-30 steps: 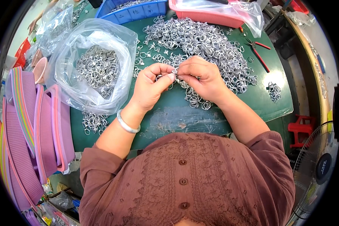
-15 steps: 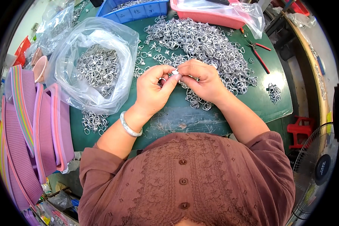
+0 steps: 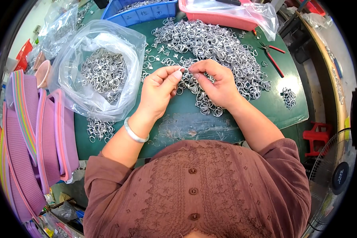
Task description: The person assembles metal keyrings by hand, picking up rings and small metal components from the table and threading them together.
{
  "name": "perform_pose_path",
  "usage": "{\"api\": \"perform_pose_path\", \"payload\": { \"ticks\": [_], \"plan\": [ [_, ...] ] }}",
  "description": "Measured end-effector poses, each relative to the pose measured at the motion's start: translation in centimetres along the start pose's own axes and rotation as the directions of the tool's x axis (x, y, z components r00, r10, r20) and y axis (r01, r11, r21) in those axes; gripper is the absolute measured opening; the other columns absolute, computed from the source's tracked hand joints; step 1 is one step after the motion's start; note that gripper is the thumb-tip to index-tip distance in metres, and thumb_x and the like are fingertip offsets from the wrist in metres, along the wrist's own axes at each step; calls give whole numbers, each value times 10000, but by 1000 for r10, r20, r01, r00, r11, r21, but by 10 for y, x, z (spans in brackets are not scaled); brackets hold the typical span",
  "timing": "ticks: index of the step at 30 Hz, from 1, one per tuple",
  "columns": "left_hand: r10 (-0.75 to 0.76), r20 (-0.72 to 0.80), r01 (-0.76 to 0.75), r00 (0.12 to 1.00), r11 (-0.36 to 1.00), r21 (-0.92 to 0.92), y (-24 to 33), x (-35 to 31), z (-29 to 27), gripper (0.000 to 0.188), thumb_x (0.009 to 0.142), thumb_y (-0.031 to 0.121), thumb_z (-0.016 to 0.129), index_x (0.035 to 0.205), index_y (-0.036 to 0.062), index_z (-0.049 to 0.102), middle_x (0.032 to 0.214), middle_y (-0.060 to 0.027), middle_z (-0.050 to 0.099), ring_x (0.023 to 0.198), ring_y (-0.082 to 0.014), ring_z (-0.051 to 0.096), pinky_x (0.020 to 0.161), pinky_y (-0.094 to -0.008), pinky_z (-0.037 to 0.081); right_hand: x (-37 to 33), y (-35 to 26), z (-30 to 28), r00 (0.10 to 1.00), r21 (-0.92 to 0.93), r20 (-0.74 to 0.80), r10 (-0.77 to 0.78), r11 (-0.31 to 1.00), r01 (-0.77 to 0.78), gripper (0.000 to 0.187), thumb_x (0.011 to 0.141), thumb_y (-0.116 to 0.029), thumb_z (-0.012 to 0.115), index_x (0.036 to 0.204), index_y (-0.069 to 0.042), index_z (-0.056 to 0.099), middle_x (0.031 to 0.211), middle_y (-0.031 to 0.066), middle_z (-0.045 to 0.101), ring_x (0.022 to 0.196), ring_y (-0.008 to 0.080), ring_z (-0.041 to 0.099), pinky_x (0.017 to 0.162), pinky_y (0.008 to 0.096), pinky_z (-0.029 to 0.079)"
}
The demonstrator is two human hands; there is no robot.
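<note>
My left hand (image 3: 159, 88) pinches a small silvery metal ring (image 3: 184, 69) between thumb and forefinger, above the front of a ring pile. My right hand (image 3: 217, 84) is closed in a pinch at the ring's right side; whether it grips the ring or another small piece I cannot make out. Beneath and behind both hands spreads a big heap of silvery metal rings (image 3: 214, 43) on the green table (image 3: 178, 131). A clear plastic bag (image 3: 137, 55) left of my left hand stands open, with many similar rings (image 3: 103, 71) inside.
Red-handled pliers (image 3: 274, 63) lie right of the heap, and a small ring cluster (image 3: 288, 97) near the right edge. Blue (image 3: 144, 14) and pink (image 3: 222, 18) bins stand at the back. Purple baskets (image 3: 61, 135) lean at the left; a fan (image 3: 333, 174) is at the right.
My hands have drawn slightly apart. The left has turned and shifted a little left, and the ring between the fingertips shows more openly. The table items have not moved.
</note>
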State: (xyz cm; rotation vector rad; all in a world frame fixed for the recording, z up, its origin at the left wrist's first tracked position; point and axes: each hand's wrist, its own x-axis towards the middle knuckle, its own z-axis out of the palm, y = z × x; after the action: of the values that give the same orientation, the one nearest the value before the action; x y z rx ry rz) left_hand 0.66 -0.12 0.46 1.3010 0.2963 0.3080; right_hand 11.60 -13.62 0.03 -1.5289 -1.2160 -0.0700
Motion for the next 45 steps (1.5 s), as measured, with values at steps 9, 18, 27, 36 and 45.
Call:
{"api": "perform_pose_path", "payload": {
  "ticks": [9, 18, 27, 36, 45],
  "plan": [
    [-160, 346, 335, 925, 773, -538, -5, 9, -15, 228, 877, 196, 511, 1026, 30, 556, 624, 28, 424, 534, -60, 375, 457, -174, 290, 0, 1, 0, 1000, 6, -14, -12, 1000, 12, 134, 724, 40, 578, 849, -6, 589, 837, 107, 603, 778, 222, 602, 683, 296, 477],
    [-136, 355, 335, 925, 732, -593, -3, 13, -21, 285, 882, 214, 472, 1075, 8, 514, 685, -3, 423, 596, -97, 382, 493, -198, 322, 0, 5, 1, 1000, -121, 17, -17, 992, 19, 131, 717, -2, 587, 845, -29, 596, 808, 102, 596, 767, 265, 578, 680, 344, 460],
    [-189, 123, 223, 974, 738, -637, 0, 16, -26, 312, 798, 169, 456, 1046, -6, 530, 861, -102, 567, 685, -177, 486, 545, -245, 400, -1, 2, 11, 956, -505, 291, 43, 856, 115, 115, 665, -129, 649, 770, -84, 630, 852, 42, 501, 891, 237, 457, 786, 371, 350],
    [-196, 42, 199, 980, 925, -325, -3, 12, -20, 123, 823, 136, 532, 853, 20, 563, 684, -13, 503, 553, -85, 455, 438, -175, 330, -2, 1, 18, 954, -559, 287, 90, 824, 90, 102, 626, -118, 645, 722, -90, 627, 854, 36, 492, 893, 243, 436, 776, 369, 346],
    [-148, -60, 155, 987, 977, 144, -4, 10, -12, 72, 792, 136, 607, 790, 64, 609, 644, 42, 540, 498, -17, 413, 441, -152, 312, -2, 4, 15, 963, -473, 266, 50, 877, 85, 95, 634, -97, 628, 725, -94, 603, 865, 35, 503, 895, 237, 442, 781, 365, 341]
  ]
}}
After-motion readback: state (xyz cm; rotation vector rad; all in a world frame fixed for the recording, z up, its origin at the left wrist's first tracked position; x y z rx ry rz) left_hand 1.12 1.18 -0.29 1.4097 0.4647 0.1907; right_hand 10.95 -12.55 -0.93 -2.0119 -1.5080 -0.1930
